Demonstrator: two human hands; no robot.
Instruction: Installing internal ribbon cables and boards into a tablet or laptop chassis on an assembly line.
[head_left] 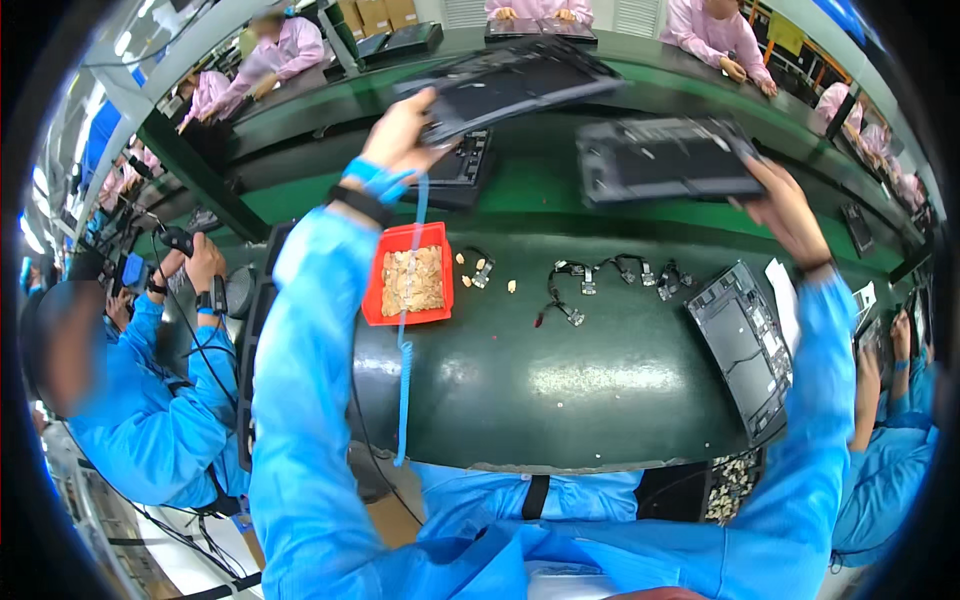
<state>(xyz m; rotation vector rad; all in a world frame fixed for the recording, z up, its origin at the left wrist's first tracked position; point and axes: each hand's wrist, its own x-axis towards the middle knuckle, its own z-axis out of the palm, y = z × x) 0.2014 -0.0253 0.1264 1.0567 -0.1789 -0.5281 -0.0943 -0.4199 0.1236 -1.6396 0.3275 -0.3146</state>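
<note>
Both my arms, in blue sleeves, reach up and forward over the green worktable (480, 400). My left hand (402, 138) is closed on the near left corner of a dark laptop base (530, 90), lifted and tilted at the far side. On the right, my right hand (785, 205) grips the right edge of a second laptop base (668, 160), also raised off the table. Motion blurs both bases. Beneath the left one, another opened laptop base (465, 165) lies partly hidden. A coiled blue cord (405, 370) hangs from the band on my left wrist.
A red bin (375, 300) of small tan pieces stands left of centre. Small circuit boards with cables (575, 280) lie beside it. An opened laptop base (735, 335) leans at the right. Co-workers sit left (150, 400) and right (885, 480); others in pink face me beyond a conveyor.
</note>
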